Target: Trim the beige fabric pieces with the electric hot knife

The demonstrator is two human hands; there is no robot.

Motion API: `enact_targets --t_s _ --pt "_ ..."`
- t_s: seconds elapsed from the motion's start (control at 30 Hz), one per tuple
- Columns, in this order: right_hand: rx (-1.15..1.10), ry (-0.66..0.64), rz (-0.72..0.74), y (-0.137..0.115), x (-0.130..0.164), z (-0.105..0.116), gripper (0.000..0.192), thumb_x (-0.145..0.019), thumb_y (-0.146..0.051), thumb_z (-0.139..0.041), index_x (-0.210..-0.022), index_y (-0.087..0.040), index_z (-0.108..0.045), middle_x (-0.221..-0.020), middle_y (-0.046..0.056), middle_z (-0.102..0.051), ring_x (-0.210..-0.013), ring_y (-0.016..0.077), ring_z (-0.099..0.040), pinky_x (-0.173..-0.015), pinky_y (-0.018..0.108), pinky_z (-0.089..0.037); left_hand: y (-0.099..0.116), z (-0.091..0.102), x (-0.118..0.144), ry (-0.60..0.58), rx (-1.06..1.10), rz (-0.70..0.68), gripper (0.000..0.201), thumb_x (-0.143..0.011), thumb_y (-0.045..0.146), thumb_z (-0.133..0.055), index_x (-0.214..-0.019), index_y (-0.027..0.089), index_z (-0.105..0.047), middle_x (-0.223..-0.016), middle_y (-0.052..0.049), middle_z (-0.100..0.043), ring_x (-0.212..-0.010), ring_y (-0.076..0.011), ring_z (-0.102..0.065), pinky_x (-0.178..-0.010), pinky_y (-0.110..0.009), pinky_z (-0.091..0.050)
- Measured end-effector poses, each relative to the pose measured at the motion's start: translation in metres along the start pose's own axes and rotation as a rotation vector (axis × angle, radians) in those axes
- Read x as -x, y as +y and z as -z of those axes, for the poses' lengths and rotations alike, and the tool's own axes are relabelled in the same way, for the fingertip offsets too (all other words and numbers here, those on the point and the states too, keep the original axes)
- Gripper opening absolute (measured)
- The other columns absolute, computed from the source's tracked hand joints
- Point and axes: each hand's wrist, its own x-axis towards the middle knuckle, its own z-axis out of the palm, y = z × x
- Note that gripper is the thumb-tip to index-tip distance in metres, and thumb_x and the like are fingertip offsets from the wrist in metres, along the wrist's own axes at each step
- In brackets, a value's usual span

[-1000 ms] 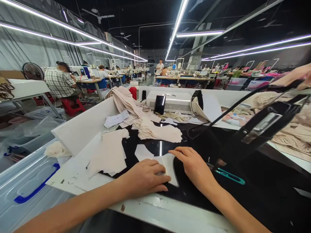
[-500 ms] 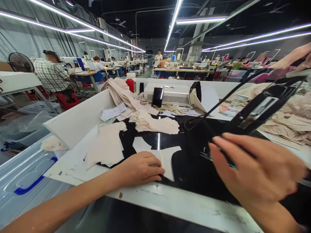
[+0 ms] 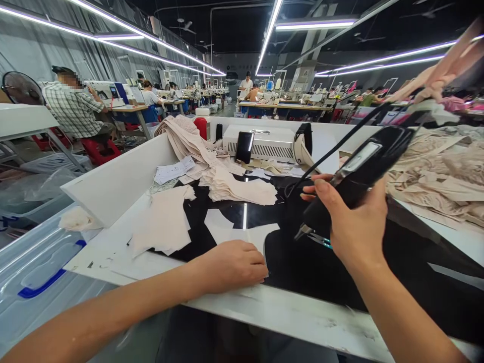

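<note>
Presently, a pale fabric piece (image 3: 252, 235) is pinned flat on the black worktop (image 3: 416, 282) under the left hand (image 3: 230, 264), whose fingers are laid loosely together, palm down, on the near edge of the cloth. A black handheld tool (image 3: 355, 176) with a narrow metal tip is gripped in the right hand (image 3: 350, 219), the fingers wrapped round its body; the tip is pointed down and left, held above the worktop and near the right edge of the piece, not touching it. A black cable (image 3: 340, 143) is seen running from the tool up to the right. For this step to be done well, it is judged that the cloth should be kept taut and unmoving by the left hand, the fingers being held away from the tip, and that the tip should be lowered slowly onto the exact spot. The piece is cream-coloured, thin, and cut with curved edges and a pointed corner; it lies at the front of the table, just before the white table edge (image 3: 302, 322). Behind it a stack of cut pieces (image 3: 242, 189) of the same colour is seen.
</note>
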Motion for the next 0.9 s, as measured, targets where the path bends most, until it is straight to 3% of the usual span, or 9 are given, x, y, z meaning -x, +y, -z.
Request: enact_targets --t_s 0.1,0.23,0.4,0.63,0.9 --pt "0.002 0.004 0.002 -0.012 0.007 -0.008 0.059 -0.087 -0.057 -0.107 -0.119 -0.031 -0.066 -0.109 0.0 -0.081 -0.072 0.0215 -0.076 -0.069 0.039 -0.069 0.003 -0.004 0.0 0.001 0.014 0.04 0.027 -0.118 0.009 -0.067 -0.093 0.019 -0.074 -0.096 -0.004 -0.081 -0.089 -0.0196 -0.077 -0.092 -0.033 -0.063" --pt "-0.042 0.008 0.027 -0.027 0.023 -0.011 0.051 -0.088 -0.051 -0.107 -0.11 -0.033 -0.065 -0.095 -0.002 -0.077 -0.062 0.0212 -0.07 -0.057 0.039 -0.064 0.008 -0.004 0.001 0.043 0.129 0.175 0.025 -0.122 0.016 -0.064 -0.1 0.018 -0.077 -0.104 -0.006 -0.086 -0.096 -0.0197 -0.08 -0.097 -0.032 -0.064" --pt "-0.264 -0.02 -0.088 -0.041 0.058 -0.017 0.053 -0.089 -0.043 -0.103 -0.128 -0.032 -0.069 -0.081 -0.006 -0.073 -0.057 0.0217 -0.068 -0.049 0.037 -0.062 0.011 -0.004 0.002 0.03 0.237 0.286 0.018 -0.12 0.02 -0.069 -0.105 0.019 -0.079 -0.11 -0.007 -0.087 -0.099 -0.0206 -0.081 -0.095 -0.033 -0.064" --pt "-0.338 -0.013 -0.068 -0.044 0.078 -0.027 0.067 -0.089 -0.053 -0.109 -0.137 -0.032 -0.066 -0.082 -0.007 -0.074 -0.057 0.0189 -0.068 -0.05 0.032 -0.061 0.011 -0.008 0.002 0.058 0.247 0.279 0.018 -0.12 0.02 -0.069 -0.106 0.018 -0.08 -0.109 -0.007 -0.086 -0.099 -0.0218 -0.081 -0.097 -0.034 -0.063" --pt "-0.306 -0.001 -0.042 -0.036 0.08 -0.031 0.061 -0.094 -0.05 -0.104 -0.139 -0.033 -0.066 -0.086 -0.007 -0.073 -0.062 0.0179 -0.067 -0.055 0.032 -0.062 0.012 -0.008 0.003 0.045 0.269 0.29 0.017 -0.12 0.019 -0.069 -0.107 0.018 -0.08 -0.111 -0.008 -0.086 -0.102 -0.0225 -0.082 -0.1 -0.034 -0.063"
